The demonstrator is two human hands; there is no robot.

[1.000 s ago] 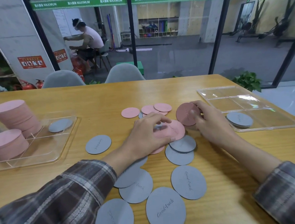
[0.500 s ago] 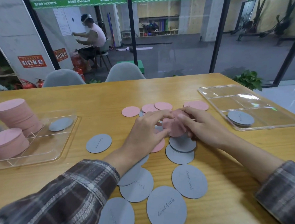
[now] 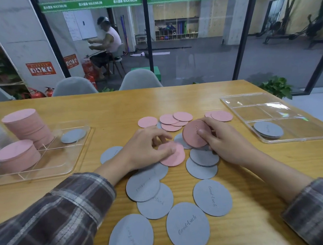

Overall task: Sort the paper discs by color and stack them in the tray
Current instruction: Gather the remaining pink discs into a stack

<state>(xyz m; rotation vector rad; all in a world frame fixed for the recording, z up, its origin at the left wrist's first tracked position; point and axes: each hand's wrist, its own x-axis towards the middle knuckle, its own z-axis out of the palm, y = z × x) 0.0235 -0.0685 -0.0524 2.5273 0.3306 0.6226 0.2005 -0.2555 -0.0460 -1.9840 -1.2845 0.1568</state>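
Pink disc bundle (image 3: 195, 135) is gripped on edge by the right hand (image 3: 228, 142), right of the pink-stacked tray (image 3: 59, 160); a loose pink disc (image 3: 175, 158) is pinched by the left hand (image 3: 146, 149). Edges are best squared before stacking.

The two hands, which met over the pink discs half a second ago, are apart now. The right hand (image 3: 228, 142) draws back a little toward the right edge of the desk, and the pink stack (image 3: 193, 135) in its fingers (image 3: 210, 123) stands up on edge. The left hand (image 3: 146, 149) lets go of this stack; its thumb now lies on a flat pink disc (image 3: 175, 157), which shows more than before.
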